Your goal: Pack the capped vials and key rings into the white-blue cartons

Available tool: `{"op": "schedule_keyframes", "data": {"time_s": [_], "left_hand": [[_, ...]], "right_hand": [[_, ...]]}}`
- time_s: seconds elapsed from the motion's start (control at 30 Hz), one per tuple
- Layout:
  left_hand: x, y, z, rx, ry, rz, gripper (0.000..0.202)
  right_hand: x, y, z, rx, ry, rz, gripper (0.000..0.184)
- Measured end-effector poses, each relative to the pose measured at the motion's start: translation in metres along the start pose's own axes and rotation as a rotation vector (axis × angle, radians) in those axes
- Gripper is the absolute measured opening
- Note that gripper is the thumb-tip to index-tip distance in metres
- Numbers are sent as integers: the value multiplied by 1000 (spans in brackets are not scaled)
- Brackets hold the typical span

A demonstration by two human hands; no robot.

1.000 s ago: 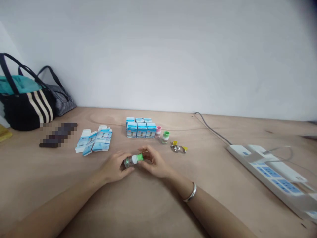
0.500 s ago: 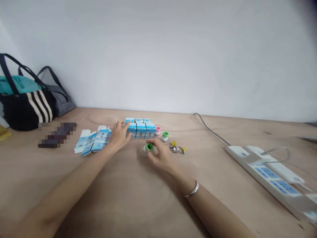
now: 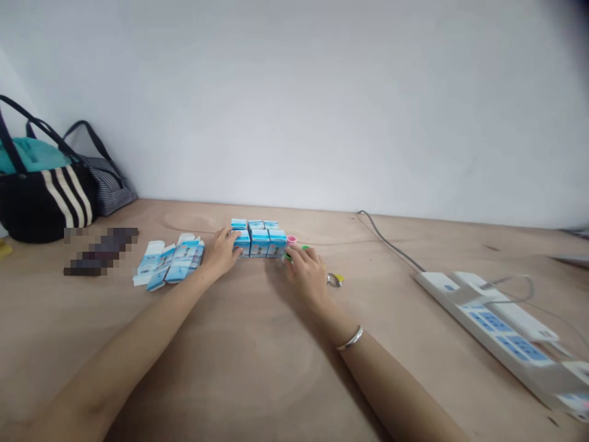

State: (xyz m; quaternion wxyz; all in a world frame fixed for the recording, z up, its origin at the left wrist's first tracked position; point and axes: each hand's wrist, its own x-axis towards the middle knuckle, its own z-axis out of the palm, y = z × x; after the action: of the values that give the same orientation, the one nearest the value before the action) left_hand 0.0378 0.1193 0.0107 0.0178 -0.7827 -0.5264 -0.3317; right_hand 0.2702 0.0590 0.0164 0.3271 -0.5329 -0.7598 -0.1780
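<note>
My left hand (image 3: 221,253) is at the left end of a front row of blue-and-white boxes (image 3: 259,244), its fingers and thumb closed around the end box (image 3: 242,244). Behind them stands a second row of the same boxes (image 3: 256,224). My right hand (image 3: 306,270) grips a small clear bottle with a green rim (image 3: 288,255), mostly covered by the fingers, just off the row's right end. Close by are a pink-rimmed bottle (image 3: 291,239) and another green-topped bottle (image 3: 306,248), partly hidden by the hand. A metal ring with a yellow tab (image 3: 334,280) lies right of that hand.
Flattened blue-and-white cartons (image 3: 172,264) lie on the left, beyond them a pixelated dark object (image 3: 102,252). Two bags (image 3: 50,196) stand against the wall. A white power strip (image 3: 501,337) with a grey cable (image 3: 391,241) runs along the right side of the wooden table (image 3: 257,368).
My right hand has carried the green-rimmed bottle forward and rightward to the row's end, covering more of the bottles and rings. My left fingers have closed in on the end box.
</note>
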Motion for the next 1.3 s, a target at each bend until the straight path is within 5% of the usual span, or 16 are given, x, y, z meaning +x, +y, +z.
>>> {"op": "schedule_keyframes", "data": {"time_s": [0.23,0.37,0.47,0.6,0.7,0.8,0.87,0.97,1.1,1.3], "left_hand": [[-26,6,-23,-86,-46,53,31],[-60,21,-39,-290,-124,172,34],[-81,30,-42,-402,-127,160,38],[-98,33,-31,-490,-28,44,48],[-106,33,-23,-536,13,43,56],[-109,35,-24,-540,-18,48,55],[-107,36,-28,-558,-73,14,56],[-101,37,-33,-632,-158,-43,62],[-96,37,-34,-775,-212,-56,66],[-96,37,-37,-813,-182,-74,64]], "right_hand": [[4,-15,-10,143,51,-84,22],[12,-36,-18,454,-138,-339,46],[20,-47,-22,540,-310,-384,52],[26,-50,-26,640,-419,-310,37],[26,-49,-23,800,-448,-110,28],[24,-48,-17,810,-311,200,32],[24,-49,-18,743,-146,275,34],[26,-52,-30,711,-43,19,16],[28,-58,-49,660,-280,-464,14],[31,-52,-55,424,-382,-498,13]]}}
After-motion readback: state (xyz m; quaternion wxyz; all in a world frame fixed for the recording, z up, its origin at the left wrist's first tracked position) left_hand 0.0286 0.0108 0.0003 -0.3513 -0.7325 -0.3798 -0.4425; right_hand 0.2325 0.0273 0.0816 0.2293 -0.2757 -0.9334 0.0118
